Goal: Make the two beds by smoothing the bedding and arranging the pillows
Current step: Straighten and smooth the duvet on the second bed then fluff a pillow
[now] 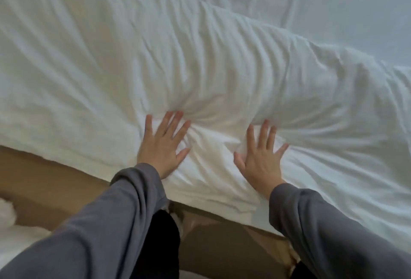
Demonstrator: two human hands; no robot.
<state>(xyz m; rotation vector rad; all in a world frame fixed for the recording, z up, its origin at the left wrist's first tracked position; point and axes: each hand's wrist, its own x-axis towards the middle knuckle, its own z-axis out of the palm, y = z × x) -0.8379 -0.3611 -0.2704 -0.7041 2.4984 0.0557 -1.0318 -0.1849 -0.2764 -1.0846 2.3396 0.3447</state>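
Head view, item: white duvet (pixel 200 60), wrinkled, spread across the bed, its near edge hanging over the brown floor (pixel 49 180). Our left hand (pixel 163 145) and right hand (pixel 261 159) press flat on it near that edge, fingers splayed, gripping nothing.

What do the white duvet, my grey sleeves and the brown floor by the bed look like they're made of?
Duvet: matte woven cloth, likely cotton, over soft filling; it creases finely and dents under the left hand and right hand. Sleeves: soft matte knit, perhaps jersey; loose rounded folds. Floor: smooth brown, possibly wood or laminate; too blurred to tell.
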